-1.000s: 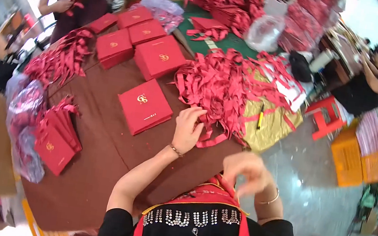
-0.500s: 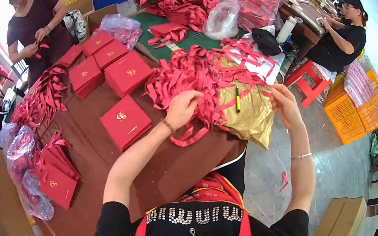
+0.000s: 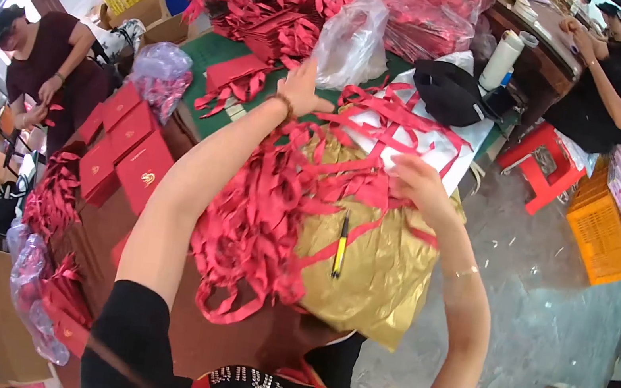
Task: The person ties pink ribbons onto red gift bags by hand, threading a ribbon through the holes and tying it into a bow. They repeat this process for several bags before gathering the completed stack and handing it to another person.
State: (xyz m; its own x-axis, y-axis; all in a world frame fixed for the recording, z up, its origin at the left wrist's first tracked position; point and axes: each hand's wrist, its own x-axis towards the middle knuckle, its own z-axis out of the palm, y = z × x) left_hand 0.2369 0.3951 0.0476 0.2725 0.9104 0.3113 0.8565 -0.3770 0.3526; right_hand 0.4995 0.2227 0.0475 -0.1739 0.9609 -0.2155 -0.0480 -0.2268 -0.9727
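Beside the clear plastic bag on the far side of the table, my left hand (image 3: 303, 90) is open, its fingers stretched up and its thumb out over the ribbons. My right hand (image 3: 420, 185) is slightly blurred, its fingers reaching left over the ribbons with a gap from the thumb; I see nothing gripped in it. A tangled heap of red ribbon strips (image 3: 256, 206) lies under and between my arms. More red ribbons (image 3: 401, 123) spread over a white sheet (image 3: 433, 150). A yellow-and-black marker pen (image 3: 340, 247) rests on a gold plastic bag (image 3: 361, 282).
Red gift bags (image 3: 144, 169) stand at left on the brown-covered table (image 3: 178, 351). A black cap (image 3: 446, 92) and a white bottle (image 3: 501, 60) sit far right. An orange crate (image 3: 600, 245) and red stool (image 3: 544, 161) stand on the floor. Co-workers work at left, far side and right.
My view has shifted forward and right. My left hand has moved farther out and opened. My right hand has come inward over the ribbons, away from the strip it pinched.
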